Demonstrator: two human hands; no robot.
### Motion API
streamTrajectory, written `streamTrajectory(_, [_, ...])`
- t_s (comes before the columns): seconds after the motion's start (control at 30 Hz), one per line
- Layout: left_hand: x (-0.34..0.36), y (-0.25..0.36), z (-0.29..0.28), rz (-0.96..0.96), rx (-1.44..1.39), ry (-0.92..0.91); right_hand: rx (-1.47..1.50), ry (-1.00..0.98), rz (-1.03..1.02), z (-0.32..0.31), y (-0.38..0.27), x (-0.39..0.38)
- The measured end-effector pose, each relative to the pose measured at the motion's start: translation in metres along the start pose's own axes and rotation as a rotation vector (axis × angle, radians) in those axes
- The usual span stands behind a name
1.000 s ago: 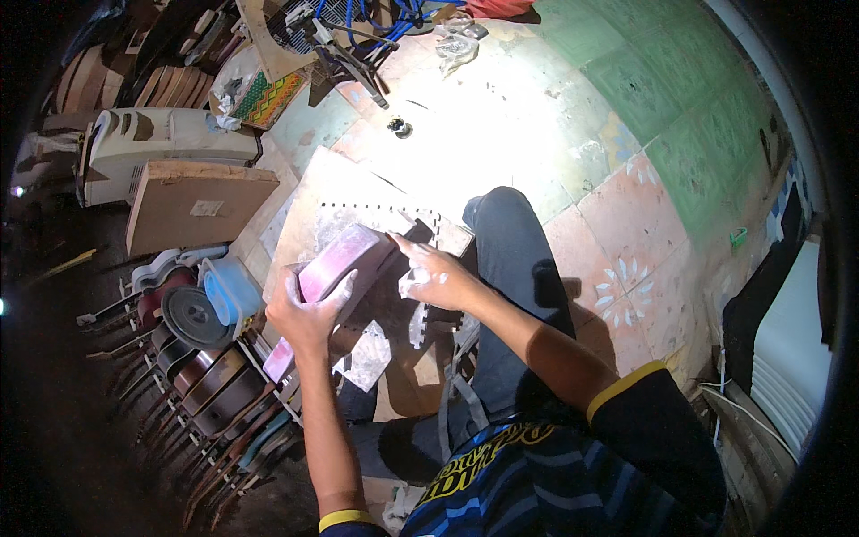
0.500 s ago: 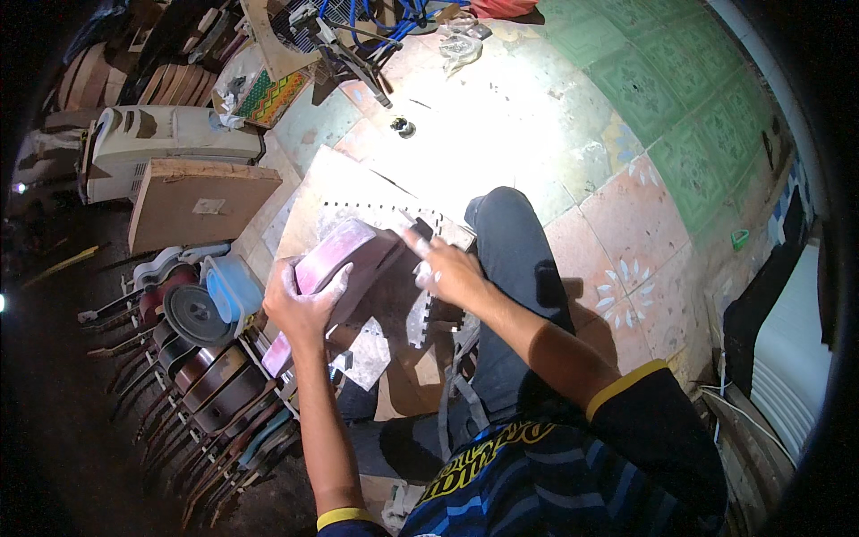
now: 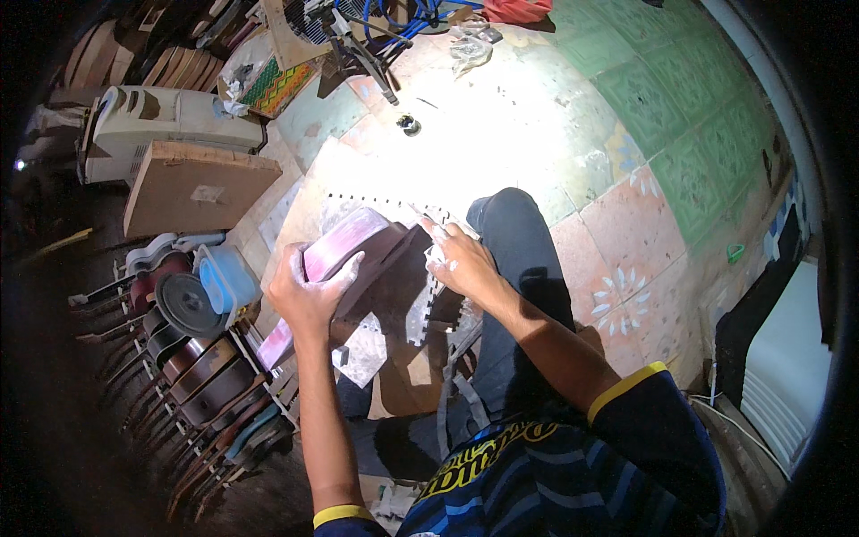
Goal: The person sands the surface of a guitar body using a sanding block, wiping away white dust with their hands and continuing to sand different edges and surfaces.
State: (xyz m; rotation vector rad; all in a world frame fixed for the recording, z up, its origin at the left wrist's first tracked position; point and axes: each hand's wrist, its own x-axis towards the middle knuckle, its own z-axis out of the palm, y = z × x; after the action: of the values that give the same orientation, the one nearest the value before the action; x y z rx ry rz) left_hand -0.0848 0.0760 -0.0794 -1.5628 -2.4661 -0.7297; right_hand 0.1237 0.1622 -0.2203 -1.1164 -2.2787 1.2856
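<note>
My left hand (image 3: pixel 304 291), dusted white, grips a long pink, curved-edged piece (image 3: pixel 349 242) coated with powder, its thumb along the side and its fingers wrapped round the end. Just right of the piece's darker far end, my right hand (image 3: pixel 461 259) is closed on what looks like a thin pale stick (image 3: pixel 419 213), partly lost in glare; its fingertips are white with powder. Under both hands lies a worn board (image 3: pixel 304 210) with a row of small dark notches or holes. A pale, irregular scrap (image 3: pixel 362 345) lies below the piece, beside my bent dark-trousered leg (image 3: pixel 523 259).
At left, instrument-shaped bodies with necks (image 3: pixel 201 385) stand racked near a blue tub (image 3: pixel 224 282), brown panel (image 3: pixel 201 183) and cream appliance (image 3: pixel 179 121). A metal stand (image 3: pixel 362 54), blue hoses (image 3: pixel 394 22) and small jar (image 3: pixel 409 123) are ahead. A white panel (image 3: pixel 778 367) stands right.
My right hand has shifted rightward, away from the pink piece's end, with fingers more curled. The pink piece has shifted slightly in my left hand's grip. The view has moved a little.
</note>
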Motion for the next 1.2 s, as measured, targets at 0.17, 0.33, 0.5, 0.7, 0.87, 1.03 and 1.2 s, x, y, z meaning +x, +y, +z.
streamTrajectory(0.17, [0.000, -0.001, 0.001, 0.050, -0.003, 0.028, -0.053, 0.046, -0.104, 0.001, 0.004, 0.003])
streamTrajectory(0.33, [-0.001, -0.002, 0.003, 0.041, 0.015, 0.039, -0.059, -0.091, 0.007, -0.009, -0.009, -0.001])
streamTrajectory(0.5, [0.003, 0.003, -0.001, -0.001, 0.022, -0.006, 0.223, -0.021, 0.174, 0.002, 0.021, 0.033])
streamTrajectory(0.7, [0.006, 0.003, -0.005, -0.021, -0.001, -0.055, 0.685, 0.318, 0.441, 0.022, 0.025, 0.049])
streamTrajectory(0.87, [0.003, -0.002, -0.003, -0.040, 0.022, -0.080, 0.746, 0.280, 0.486, 0.036, 0.013, 0.060])
streamTrajectory(1.03, [0.002, -0.007, 0.000, -0.001, 0.006, -0.024, 0.611, 0.330, 0.444, 0.041, 0.004, 0.061])
streamTrajectory(1.2, [0.004, -0.005, 0.001, 0.011, 0.035, -0.008, 0.761, 0.446, 0.421, 0.055, 0.003, 0.057])
